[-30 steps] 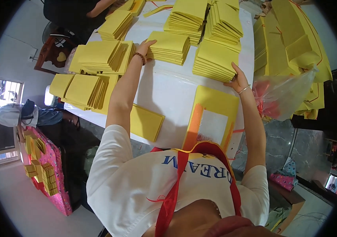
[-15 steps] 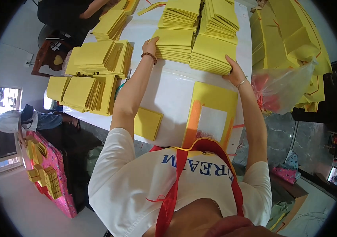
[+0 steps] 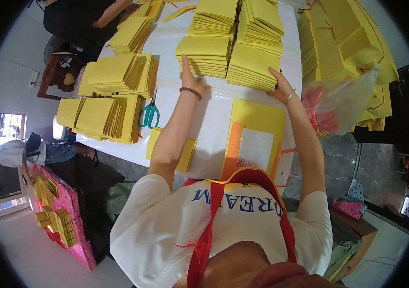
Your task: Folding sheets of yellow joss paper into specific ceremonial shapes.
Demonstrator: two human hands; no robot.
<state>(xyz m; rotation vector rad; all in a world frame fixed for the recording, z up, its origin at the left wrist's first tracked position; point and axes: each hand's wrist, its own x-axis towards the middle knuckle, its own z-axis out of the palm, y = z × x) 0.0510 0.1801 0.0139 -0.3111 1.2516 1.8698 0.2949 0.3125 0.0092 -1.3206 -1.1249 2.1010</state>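
Note:
Two stacks of yellow paper sheets stand side by side in front of me on the white table (image 3: 214, 120). My left hand (image 3: 187, 77) rests flat against the near side of the left stack (image 3: 204, 53), fingers up. The near right corner of the right stack (image 3: 252, 65) is in the grip of my right hand (image 3: 279, 86). A yellow sheet with an orange edge and a white rectangle (image 3: 255, 139) lies flat just below my hands. A small yellow pad (image 3: 185, 153) sits by my left elbow.
More yellow stacks (image 3: 113, 77) fill the table's left, with green-handled scissors (image 3: 151, 114) beside them. A clear plastic bag (image 3: 338, 105) and tall yellow piles (image 3: 348, 43) stand at the right. Another person (image 3: 84, 19) sits at the far left. A pink board with yellow bundles (image 3: 60, 216) lies on the floor.
Both hands have drawn the two stacks nearer to me across the table. The left hand shifted from the left stack's top to its near side.

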